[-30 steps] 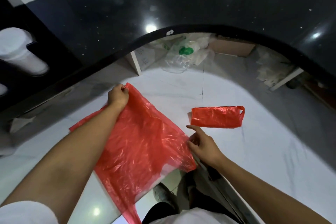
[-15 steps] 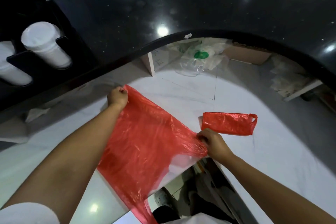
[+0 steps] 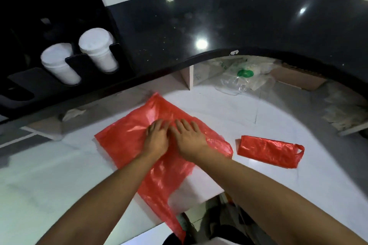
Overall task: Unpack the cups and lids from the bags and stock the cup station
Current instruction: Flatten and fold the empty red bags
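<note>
The left hand (image 3: pixel 157 139) and right hand (image 3: pixel 191 137) lie side by side at the middle of the frame, thumbs nearly touching. Both are palm-down with straight, slightly spread fingers, pressing on the bag (image 3: pixel 127 141) and gripping nothing. I judge they are pressing air out of the red plastic and smoothing it for folding. It lies thin on the white worktop (image 3: pixel 59 185) with no bulge, so it looks emptied. Its lower end trails off the worktop's edge at lower centre, which may be why both palms pin the middle.

Just right of the hands, apart from the first one, a folded bag (image 3: pixel 268 150) lies as a neat red strip with a handle loop at its right end. It probably shows what this one is being smoothed for.

The task's goods are in the upper left. Two stacks of cups (image 3: pixel 97 47) sit tilted in adjoining slots of the black holder (image 3: pixel 79 61), against the black counter (image 3: pixel 199 16). The slots further left are too dark to tell what they hold.

Under the counter's curve, upper right of centre, a crumpled clear bag (image 3: pixel 243 77) with a green patch rests beside a box (image 3: pixel 298 79). What either holds is unclear.
</note>
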### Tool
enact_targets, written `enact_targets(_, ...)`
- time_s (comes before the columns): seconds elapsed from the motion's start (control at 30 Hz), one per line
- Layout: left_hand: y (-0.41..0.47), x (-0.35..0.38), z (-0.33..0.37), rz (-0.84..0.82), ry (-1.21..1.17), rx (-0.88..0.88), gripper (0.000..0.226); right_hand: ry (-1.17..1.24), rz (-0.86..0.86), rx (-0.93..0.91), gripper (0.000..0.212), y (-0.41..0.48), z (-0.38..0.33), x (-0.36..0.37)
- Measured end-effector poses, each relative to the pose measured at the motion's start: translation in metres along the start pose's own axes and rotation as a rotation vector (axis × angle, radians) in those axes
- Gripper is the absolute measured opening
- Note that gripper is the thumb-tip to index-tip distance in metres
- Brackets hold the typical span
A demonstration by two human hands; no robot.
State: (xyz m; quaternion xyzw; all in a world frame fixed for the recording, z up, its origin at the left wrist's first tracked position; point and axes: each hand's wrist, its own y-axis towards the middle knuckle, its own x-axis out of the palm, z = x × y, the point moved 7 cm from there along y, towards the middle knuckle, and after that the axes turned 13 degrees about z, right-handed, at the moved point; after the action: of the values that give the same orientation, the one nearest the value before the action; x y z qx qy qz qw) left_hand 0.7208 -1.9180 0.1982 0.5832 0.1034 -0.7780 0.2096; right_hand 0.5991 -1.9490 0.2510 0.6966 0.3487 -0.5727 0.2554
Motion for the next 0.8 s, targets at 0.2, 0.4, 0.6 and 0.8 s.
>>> enact_targets(0.2,-0.040,-0.001,-0.019,0.013,0.057,-0.007,0.054,-0.118,-0.169,0.010,0.057,0.008,0.039,0.060)
enact_targets(0.4,-0.064,-0.023,-0.080,-0.054,0.271,-0.100,0.054,-0.169,-0.105,-0.220,0.056,0.024,0.056,0.066)
enact_targets(0.6,-0.103,-0.037,-0.059,-0.151,0.248,-0.071,0.056,-0.279,-0.087,-0.175,0.048,0.065,0.013,0.048)
enact_targets(0.8,-0.110,-0.044,-0.025,0.025,0.220,0.186,0.037,-0.113,-0.052,-0.142,0.045,0.046,-0.026,0.061)
